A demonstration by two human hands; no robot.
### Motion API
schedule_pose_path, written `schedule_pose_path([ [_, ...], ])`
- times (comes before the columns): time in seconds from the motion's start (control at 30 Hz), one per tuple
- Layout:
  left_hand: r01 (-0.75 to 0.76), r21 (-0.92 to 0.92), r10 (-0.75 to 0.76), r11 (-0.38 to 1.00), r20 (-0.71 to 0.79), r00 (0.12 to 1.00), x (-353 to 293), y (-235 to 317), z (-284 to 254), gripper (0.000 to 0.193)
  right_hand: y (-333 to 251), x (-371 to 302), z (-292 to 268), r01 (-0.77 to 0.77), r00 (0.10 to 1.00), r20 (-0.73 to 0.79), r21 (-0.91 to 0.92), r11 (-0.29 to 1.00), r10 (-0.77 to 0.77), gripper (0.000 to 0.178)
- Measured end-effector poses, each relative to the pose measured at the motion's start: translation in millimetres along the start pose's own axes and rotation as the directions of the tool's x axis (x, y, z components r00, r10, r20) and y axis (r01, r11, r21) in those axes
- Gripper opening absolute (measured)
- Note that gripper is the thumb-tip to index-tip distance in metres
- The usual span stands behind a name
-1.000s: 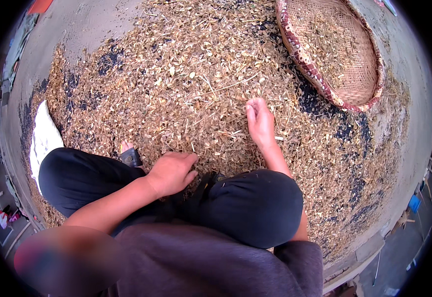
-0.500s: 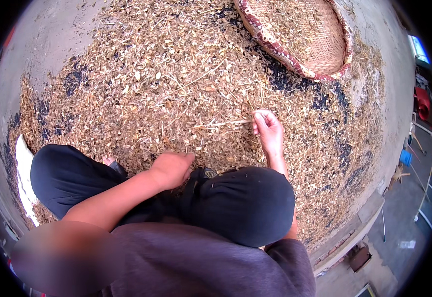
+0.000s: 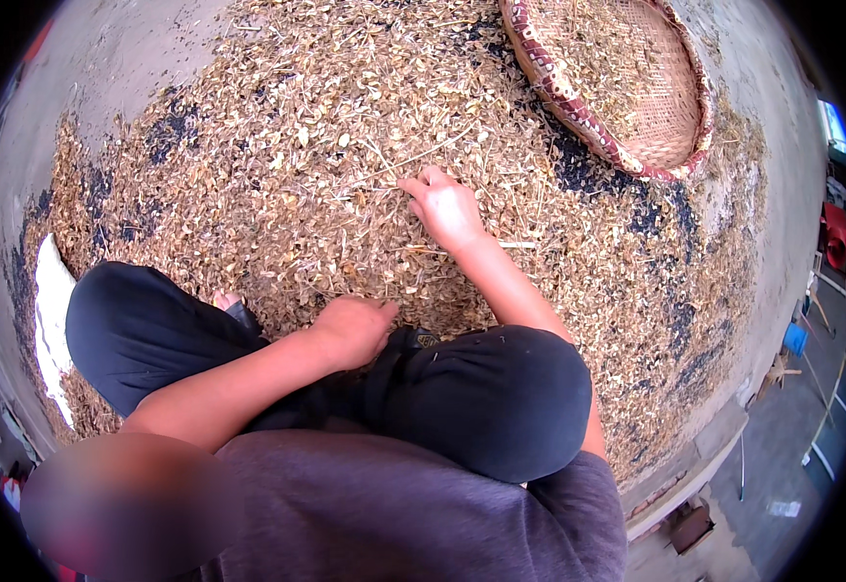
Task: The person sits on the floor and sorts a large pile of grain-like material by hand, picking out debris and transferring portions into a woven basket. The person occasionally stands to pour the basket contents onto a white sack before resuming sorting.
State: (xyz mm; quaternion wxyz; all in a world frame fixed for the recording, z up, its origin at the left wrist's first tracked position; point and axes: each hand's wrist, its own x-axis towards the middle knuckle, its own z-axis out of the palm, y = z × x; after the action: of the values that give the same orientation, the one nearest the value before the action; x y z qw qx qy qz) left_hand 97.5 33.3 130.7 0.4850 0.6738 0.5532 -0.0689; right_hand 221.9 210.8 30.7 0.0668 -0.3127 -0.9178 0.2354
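My right hand (image 3: 447, 213) reaches over a thick layer of dry brown leaves and pods (image 3: 306, 213). Its fingers are bent down into the litter, beside a long thin dry stalk (image 3: 442, 145); what they pinch is too small to make out. A paler flat stalk (image 3: 518, 244) lies across the litter, passing beneath my right forearm. My left hand (image 3: 353, 332) is curled low between my knees, knuckles up. Its fingers are mostly hidden, so whatever they hold does not show.
A round woven tray (image 3: 670, 116) with a red patterned rim stands on the litter at the far right, partly filled with leaves. Dark grains (image 3: 588, 165) show in patches. My bent knees (image 3: 500, 403) frame the near side. A white sack (image 3: 52, 320) lies at the left.
My right hand has moved left and farther away, leaving the pale stalk on the litter. My left hand stays curled in nearly the same place. The whole view has shifted slightly.
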Motion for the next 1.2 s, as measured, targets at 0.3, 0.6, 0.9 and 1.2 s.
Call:
schedule_pose_path([
  [0.3, 0.009, 0.017, -0.011, 1.0, 0.13, 0.991, -2, 1, -3, 0.03, 14, -30, -18, -0.349, 0.915, -0.065, 0.368, 0.862, 0.398, 0.012],
  [0.6, -0.001, 0.015, -0.002, 1.0, 0.186, 0.982, 3, 2, -3, 0.034, 31, -79, -53, -0.559, 0.735, -0.054, 0.516, 0.649, 0.676, 0.009],
  [0.9, 0.016, 0.032, -0.023, 0.999, 0.208, 0.978, 5, 2, 0, 0.033, 29, -87, -59, -0.516, 0.781, 0.258, 0.78, 0.355, 0.569, 0.03],
  [1.2, 0.004, 0.025, -0.009, 1.0, 0.187, 0.982, 3, 2, 1, 0.031, 27, -85, -49, -0.523, 0.755, 0.274, 0.8, 0.294, 0.596, 0.014],
])
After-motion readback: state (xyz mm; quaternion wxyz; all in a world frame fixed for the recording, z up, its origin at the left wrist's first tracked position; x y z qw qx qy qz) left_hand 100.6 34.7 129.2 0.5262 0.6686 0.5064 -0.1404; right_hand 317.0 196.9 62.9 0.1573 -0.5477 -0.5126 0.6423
